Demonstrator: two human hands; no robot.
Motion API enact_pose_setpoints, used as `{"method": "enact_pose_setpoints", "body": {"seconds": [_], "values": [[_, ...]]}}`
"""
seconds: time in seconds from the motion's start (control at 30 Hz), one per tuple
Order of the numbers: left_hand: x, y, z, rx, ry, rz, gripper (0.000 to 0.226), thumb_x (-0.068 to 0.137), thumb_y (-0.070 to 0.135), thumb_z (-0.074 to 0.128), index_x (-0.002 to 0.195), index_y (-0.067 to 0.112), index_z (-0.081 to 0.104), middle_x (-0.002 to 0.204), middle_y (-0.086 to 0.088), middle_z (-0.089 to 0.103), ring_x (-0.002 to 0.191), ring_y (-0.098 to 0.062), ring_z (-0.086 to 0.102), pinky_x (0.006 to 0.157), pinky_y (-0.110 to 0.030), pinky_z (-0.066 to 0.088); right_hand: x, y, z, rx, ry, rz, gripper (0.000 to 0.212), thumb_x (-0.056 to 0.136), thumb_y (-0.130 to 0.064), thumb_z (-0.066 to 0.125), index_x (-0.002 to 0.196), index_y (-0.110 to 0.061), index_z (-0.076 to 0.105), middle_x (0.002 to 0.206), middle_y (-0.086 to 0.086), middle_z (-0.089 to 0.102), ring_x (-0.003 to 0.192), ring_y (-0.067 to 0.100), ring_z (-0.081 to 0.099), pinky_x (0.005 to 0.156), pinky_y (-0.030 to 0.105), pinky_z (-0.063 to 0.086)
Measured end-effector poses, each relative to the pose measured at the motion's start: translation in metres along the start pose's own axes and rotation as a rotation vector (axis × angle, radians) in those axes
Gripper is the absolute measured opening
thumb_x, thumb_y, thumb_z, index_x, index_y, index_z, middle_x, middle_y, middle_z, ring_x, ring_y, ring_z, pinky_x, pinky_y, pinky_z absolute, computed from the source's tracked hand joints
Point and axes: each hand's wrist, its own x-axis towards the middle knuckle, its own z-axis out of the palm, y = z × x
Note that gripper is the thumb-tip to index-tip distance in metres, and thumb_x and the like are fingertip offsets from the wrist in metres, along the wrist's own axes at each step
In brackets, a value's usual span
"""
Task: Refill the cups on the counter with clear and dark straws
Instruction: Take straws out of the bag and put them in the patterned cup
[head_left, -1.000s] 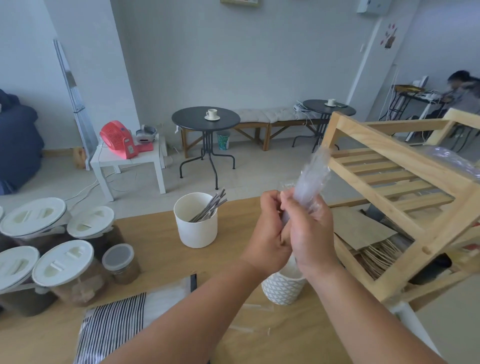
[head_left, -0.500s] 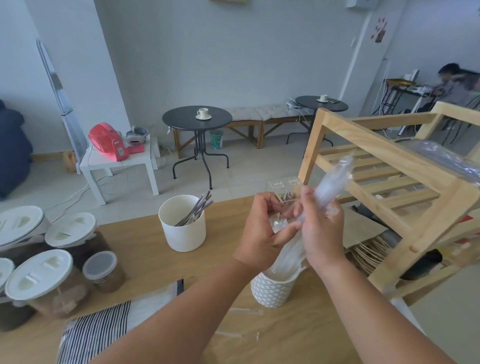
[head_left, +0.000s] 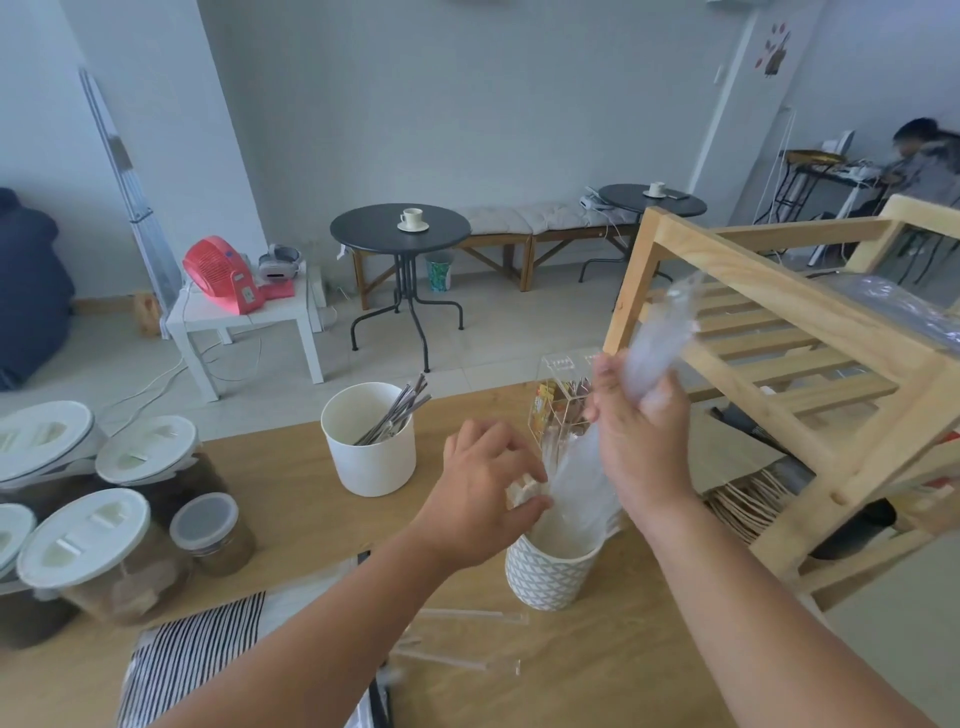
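Slanting up and rightward, the bundle of clear straws (head_left: 576, 488) ran through the right hand (head_left: 641, 447), which gripped its middle; its lower end sat in the patterned cup (head_left: 545, 577) below that hand. It looked glassy and blurred. The left hand (head_left: 485, 488) curled just beside it; whether it pinched anything could not be told.

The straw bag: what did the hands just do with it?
The hands parted. The left hand dropped toward the patterned white cup; the right hand kept gripping the clear plastic straw bag, and clear straws slid into that cup. The plain white cup stayed put.
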Motion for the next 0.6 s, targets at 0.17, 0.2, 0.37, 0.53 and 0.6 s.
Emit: {"method": "enact_pose_setpoints", "body": {"seconds": [0.17, 0.2, 0.37, 0.53, 0.6], "values": [[0.001, 0.004, -0.008, -0.404, -0.016, -0.162, 0.031, 0.089, 0.017, 0.059, 0.120, 0.019, 0.054, 0.119, 0.006, 0.055, 0.117, -0.018, 0.050, 0.101, -0.028, 0.040, -0.036, 0.035, 0.013, -0.071, -0.102, 0.107, 0.039, 0.102, -0.045, 0.071, 0.086, -0.009, 0.063, 0.071, 0.011, 0.066, 0.066, 0.026, 0.066, 0.066, 0.022, 0.055], [0.001, 0.008, -0.008, -0.543, -0.007, -0.266, 0.034, 0.093, 0.022, 0.055, 0.126, 0.019, 0.052, 0.126, 0.005, 0.055, 0.125, -0.013, 0.049, 0.104, -0.023, 0.038, -0.043, 0.040, 0.013, -0.071, -0.101, 0.140, 0.043, 0.100, -0.050, 0.070, 0.089, -0.009, 0.065, 0.074, 0.013, 0.068, 0.070, 0.029, 0.069, 0.068, 0.026, 0.058], [0.007, 0.028, 0.007, -0.867, 0.032, -0.444, 0.055, 0.097, 0.050, 0.046, 0.138, 0.015, 0.050, 0.137, 0.003, 0.057, 0.131, -0.001, 0.051, 0.106, -0.017, 0.041, -0.060, 0.051, 0.021, -0.140, -0.193, 0.284, 0.022, 0.094, -0.050, 0.078, 0.103, -0.030, 0.075, 0.094, 0.001, 0.081, 0.091, 0.017, 0.080, 0.078, 0.040, 0.064], [0.018, 0.033, 0.015, -0.910, 0.054, -0.463, 0.050, 0.102, 0.046, 0.043, 0.141, 0.014, 0.051, 0.137, 0.002, 0.060, 0.130, -0.005, 0.055, 0.104, -0.017, 0.043, -0.048, 0.037, 0.015, -0.185, -0.127, 0.247, 0.067, 0.080, -0.061, 0.083, 0.140, -0.047, 0.057, 0.123, -0.021, 0.074, 0.118, -0.002, 0.068, 0.094, 0.023, 0.056], [0.022, 0.030, 0.014, -0.896, 0.057, -0.479, 0.053, 0.102, 0.050, 0.040, 0.144, 0.019, 0.050, 0.145, 0.005, 0.056, 0.135, -0.001, 0.050, 0.110, -0.019, 0.041, -0.043, 0.034, 0.012, -0.170, -0.114, 0.191, 0.090, 0.080, -0.066, 0.082, 0.156, -0.043, 0.041, 0.129, -0.020, 0.069, 0.126, 0.001, 0.064, 0.103, 0.031, 0.053]]}}
